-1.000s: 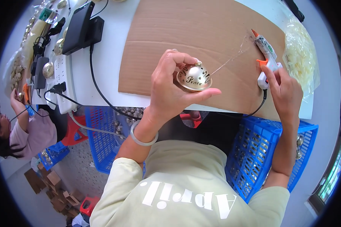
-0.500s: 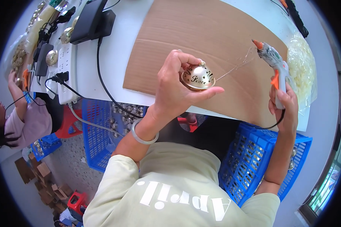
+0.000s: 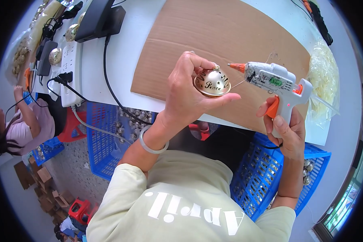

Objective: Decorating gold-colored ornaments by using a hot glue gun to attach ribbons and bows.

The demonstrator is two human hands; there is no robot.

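Note:
Between the thumb and fingers of my left hand (image 3: 185, 86) is a gold bell-shaped ornament (image 3: 212, 83) with dark printed decoration and a small loop on top. It is held above a brown cardboard sheet (image 3: 169, 48). My right hand (image 3: 288, 131) grips a white glue gun (image 3: 276, 82) by its handle, fingers near the orange trigger. The gun's orange nozzle points left and is close to the ornament's loop; I cannot tell whether they touch. A thin strand of glue stretches from the ornament's rim toward the gun. A clear glue stick sticks out of the gun's back.
A clear bag of pale glue sticks (image 3: 323, 76) lies at the table's right. On the left are a white power strip (image 3: 71, 74), a black box (image 3: 103, 20) and cables. Blue crates (image 3: 103, 141) with shiny balls stand below the table edge. Another person (image 3: 26, 117) sits far left.
My right hand has turned the glue gun from pointing away to pointing left, bringing its nozzle near the ornament's top. My left hand and the ornament have barely moved.

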